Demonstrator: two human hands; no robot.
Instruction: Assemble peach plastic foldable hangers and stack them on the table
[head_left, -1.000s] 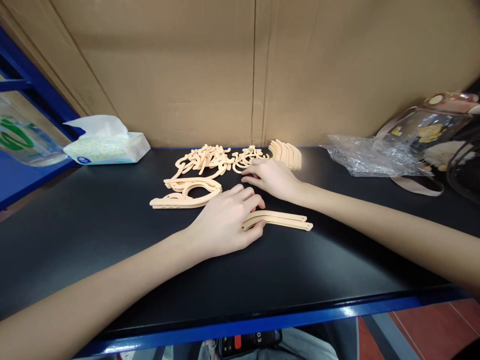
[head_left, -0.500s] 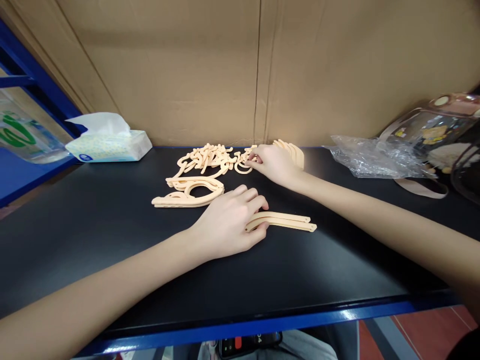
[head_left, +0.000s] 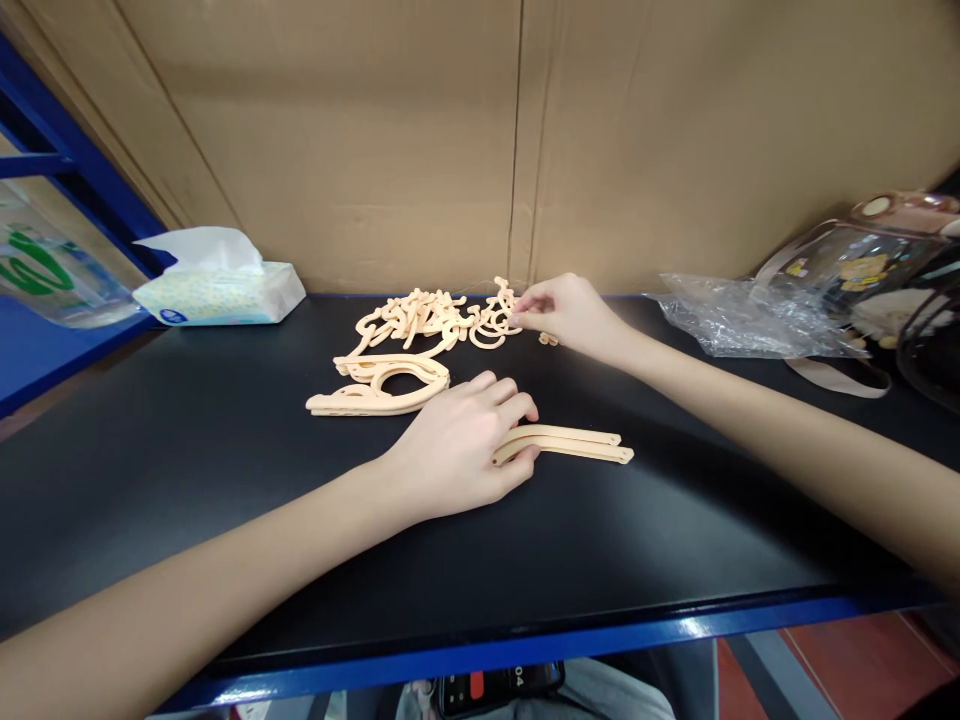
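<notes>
curved peach plastic strips (head_left: 570, 442), two of them lying together, rest on the black tabletop (head_left: 225, 470) in the near middle, just right of the person's left hand (head_left: 457, 445). that hand lies palm down on the tabletop with its fingers curled loosely together, and the fingertips (head_left: 517, 455) press on the left end of the strips. just beyond the left hand and slightly to its left lie folded peach hangers (head_left: 379, 385), stacked flat and apart from the strips. farther back than the left hand sits a loose heap of small peach hook pieces (head_left: 427, 315), tangled together near the cardboard wall (head_left: 450, 140). the right hand (head_left: 566, 312) reaches to the right edge of that heap, well beyond the left hand, and its thumb and forefinger are pinched together on one of the hook pieces (head_left: 504, 305), lifting its end. a tiny peach piece (head_left: 548, 339) lies on the tabletop just below the right hand. far to the left of the left hand, at the back, stands a tissue pack (head_left: 217, 290). far to its right lie a crumpled clear plastic bag (head_left: 750, 315) and a clear bag with a strap (head_left: 862, 270).
</notes>
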